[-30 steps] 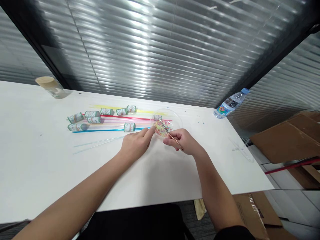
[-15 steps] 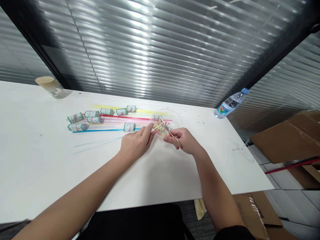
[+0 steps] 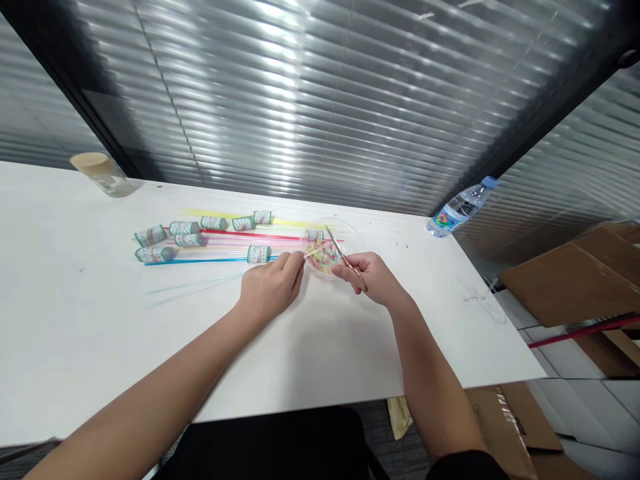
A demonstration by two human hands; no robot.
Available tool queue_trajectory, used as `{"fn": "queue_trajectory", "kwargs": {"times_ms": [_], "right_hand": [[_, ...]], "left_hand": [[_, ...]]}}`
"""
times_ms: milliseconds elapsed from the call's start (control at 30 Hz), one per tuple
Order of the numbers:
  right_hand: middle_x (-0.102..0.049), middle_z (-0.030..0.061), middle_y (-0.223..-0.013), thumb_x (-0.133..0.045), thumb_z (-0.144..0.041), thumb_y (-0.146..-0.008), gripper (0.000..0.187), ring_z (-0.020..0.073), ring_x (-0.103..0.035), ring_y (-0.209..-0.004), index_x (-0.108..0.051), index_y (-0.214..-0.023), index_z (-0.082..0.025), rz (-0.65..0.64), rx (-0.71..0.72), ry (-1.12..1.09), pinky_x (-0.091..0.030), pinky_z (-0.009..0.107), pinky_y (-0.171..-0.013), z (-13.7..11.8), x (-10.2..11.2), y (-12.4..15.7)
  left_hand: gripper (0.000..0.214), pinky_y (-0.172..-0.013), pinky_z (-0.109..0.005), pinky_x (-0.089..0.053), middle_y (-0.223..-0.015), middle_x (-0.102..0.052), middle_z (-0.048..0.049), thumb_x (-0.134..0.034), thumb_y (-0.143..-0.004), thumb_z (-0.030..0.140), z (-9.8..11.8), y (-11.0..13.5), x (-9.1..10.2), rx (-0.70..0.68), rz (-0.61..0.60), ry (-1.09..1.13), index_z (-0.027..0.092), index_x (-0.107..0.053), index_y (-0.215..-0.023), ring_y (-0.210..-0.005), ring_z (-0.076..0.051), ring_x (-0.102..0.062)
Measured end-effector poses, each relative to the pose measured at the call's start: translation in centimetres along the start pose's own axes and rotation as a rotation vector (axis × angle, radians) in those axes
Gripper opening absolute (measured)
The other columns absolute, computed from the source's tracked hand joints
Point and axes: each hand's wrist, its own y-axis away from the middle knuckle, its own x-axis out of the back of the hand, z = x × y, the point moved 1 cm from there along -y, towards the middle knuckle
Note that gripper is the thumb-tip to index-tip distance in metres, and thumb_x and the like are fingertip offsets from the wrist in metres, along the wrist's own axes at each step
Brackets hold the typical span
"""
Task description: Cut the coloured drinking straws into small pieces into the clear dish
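Note:
My left hand (image 3: pixel 270 285) pinches the end of a thin pale straw (image 3: pixel 314 253) whose tip reaches over a clear round dish (image 3: pixel 350 235). The dish holds several small colourful cut pieces (image 3: pixel 324 257). My right hand (image 3: pixel 370 277) is closed on rose-gold scissors (image 3: pixel 341 254), their blades pointing up and left over the dish, just right of the straw tip. Several long coloured straws (image 3: pixel 225 248) with small rolled paper labels (image 3: pixel 185 230) lie on the white table (image 3: pixel 100 313) to the left of the dish.
A lidded jar (image 3: pixel 103 173) stands at the table's far left. A water bottle (image 3: pixel 460 208) lies at the far right corner. Clear plastic bits (image 3: pixel 483 298) rest near the right edge. Cardboard boxes (image 3: pixel 570 273) sit on the floor to the right. Blinds fill the background.
My right hand has drawn the scissors a little right and up, blades now more upright. My left hand has pulled back slightly, and a short straw tip now shows over the dish.

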Motion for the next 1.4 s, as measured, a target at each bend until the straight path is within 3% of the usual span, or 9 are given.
{"fn": "queue_trajectory", "kwargs": {"times_ms": [200,733,1400], "right_hand": [[-0.036,-0.0053,-0.047,-0.058,-0.059,-0.082,0.053,0.0076,-0.03,-0.046,-0.039,-0.053,-0.019,-0.059,0.081,0.029,-0.023,0.023,-0.046,0.05,0.13,0.11],[-0.029,-0.0063,-0.054,-0.068,-0.052,-0.076,0.045,0.0084,-0.029,-0.049,-0.043,-0.058,-0.019,-0.1,0.028,-0.004,-0.024,0.024,-0.046,0.54,-0.26,-0.1],[-0.029,-0.007,-0.052,-0.07,-0.054,-0.074,0.048,0.0083,-0.032,-0.048,-0.041,-0.056,-0.02,-0.083,0.008,0.0,-0.028,0.024,-0.046,0.32,-0.31,-0.1]], "left_hand": [[0.025,-0.045,-0.026,-0.018,-0.064,-0.063,0.0004,-0.039,-0.094,0.029,0.09,-0.01,-0.02,0.055,-0.063,0.047,0.02,-0.058,-0.083,-0.047,-0.011,-0.05],[0.026,-0.046,-0.026,-0.017,-0.065,-0.063,-0.0013,-0.034,-0.094,0.026,0.16,0.01,0.01,0.049,-0.161,0.067,0.02,-0.058,-0.086,-0.05,-0.012,-0.054],[0.022,-0.047,-0.027,-0.017,-0.068,-0.064,-0.0017,-0.036,-0.093,0.024,0.03,0.13,-0.09,0.056,-0.175,0.107,0.021,-0.057,-0.09,-0.052,-0.013,-0.056]]}}
